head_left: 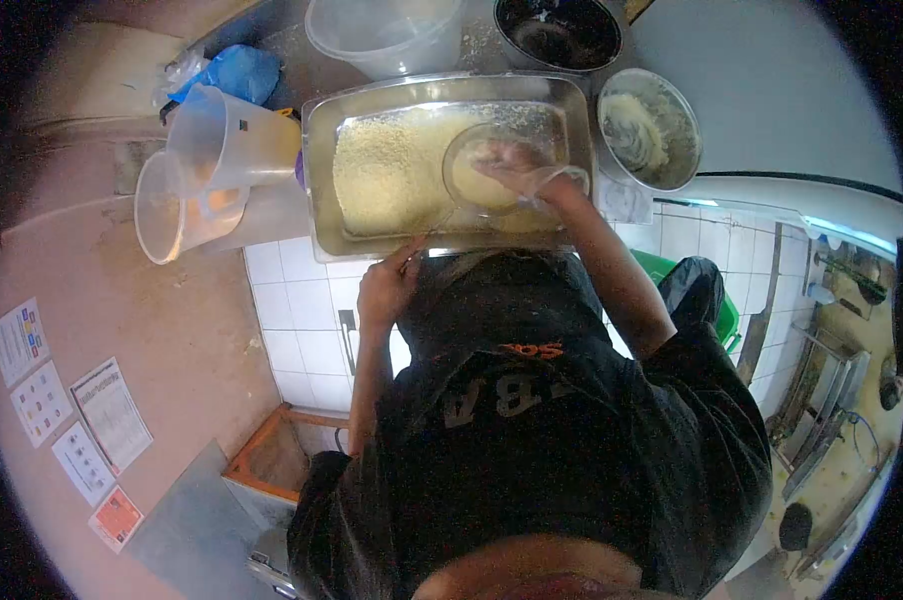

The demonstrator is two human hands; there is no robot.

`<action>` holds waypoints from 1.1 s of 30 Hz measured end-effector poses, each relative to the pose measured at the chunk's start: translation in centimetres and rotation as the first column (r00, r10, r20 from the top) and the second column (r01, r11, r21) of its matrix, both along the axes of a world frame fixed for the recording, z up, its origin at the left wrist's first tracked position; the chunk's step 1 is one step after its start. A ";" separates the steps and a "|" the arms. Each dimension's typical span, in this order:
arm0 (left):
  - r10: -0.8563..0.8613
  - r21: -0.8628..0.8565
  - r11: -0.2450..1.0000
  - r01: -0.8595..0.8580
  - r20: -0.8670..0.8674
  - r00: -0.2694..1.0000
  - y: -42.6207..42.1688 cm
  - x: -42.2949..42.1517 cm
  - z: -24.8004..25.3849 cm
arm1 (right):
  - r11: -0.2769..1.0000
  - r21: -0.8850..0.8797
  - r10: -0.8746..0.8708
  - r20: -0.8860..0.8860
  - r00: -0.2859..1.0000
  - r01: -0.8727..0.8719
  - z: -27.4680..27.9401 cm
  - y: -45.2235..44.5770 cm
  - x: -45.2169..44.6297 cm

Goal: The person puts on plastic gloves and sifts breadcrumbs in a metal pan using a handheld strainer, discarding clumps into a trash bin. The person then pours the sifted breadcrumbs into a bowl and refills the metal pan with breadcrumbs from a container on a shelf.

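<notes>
A deep steel tray holds pale yellow crumbs, heaped toward its left side. Over the right half of the tray is a round sieve with pale crumbs in it. My left hand is closed around the sieve's thin handle at the tray's near edge. Inside the sieve rim lies my right hand, in a clear plastic glove. Its fingers look stretched out against the crumbs, though they are blurred and partly hidden.
Two clear plastic jugs stand left of the tray, near a blue bag. Behind it are a clear tub and a black bowl. A steel bowl with pale residue sits close on the right. A green bin stands below.
</notes>
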State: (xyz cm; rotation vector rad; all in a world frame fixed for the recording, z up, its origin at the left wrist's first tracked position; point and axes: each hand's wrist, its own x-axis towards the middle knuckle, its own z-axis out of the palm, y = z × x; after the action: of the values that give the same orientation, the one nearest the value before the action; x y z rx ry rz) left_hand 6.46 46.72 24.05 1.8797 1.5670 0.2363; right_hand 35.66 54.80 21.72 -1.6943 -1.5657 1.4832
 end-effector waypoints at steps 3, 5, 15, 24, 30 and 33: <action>0.010 0.021 1.000 -0.011 0.026 1.000 -0.4 -0.1 -2.1 | 0.893 0.451 -0.035 0.113 0.993 -0.020 -2.7 0.4 1.2; 0.039 0.016 0.999 -0.039 0.031 0.999 -0.8 -0.4 -2.1 | 0.829 0.557 -0.063 0.163 0.985 -0.039 -3.4 0.0 3.0; 0.072 0.023 0.997 -0.070 -0.080 0.994 -1.1 -0.1 -1.7 | 0.914 0.373 -0.335 0.470 0.817 0.160 -4.9 -6.0 7.4; 0.086 -0.002 0.996 -0.087 -0.130 0.988 -0.8 0.0 -1.0 | 0.908 0.408 -0.256 0.356 0.899 0.097 -7.2 -8.6 6.1; 0.114 -0.051 0.991 -0.123 -0.156 0.981 -0.8 0.4 0.2 | 0.944 0.316 -0.208 0.355 0.911 0.093 -8.0 -8.4 5.7; 0.089 -0.027 0.995 -0.095 -0.169 0.982 -1.6 0.3 -0.3 | 0.898 0.433 -0.267 0.397 0.878 0.077 -6.9 -9.2 5.0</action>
State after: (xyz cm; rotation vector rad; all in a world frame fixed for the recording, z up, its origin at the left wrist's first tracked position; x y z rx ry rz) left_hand 6.73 45.15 23.76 1.8421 1.7611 0.0921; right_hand 40.67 45.58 14.78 -1.9367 -1.7305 0.6299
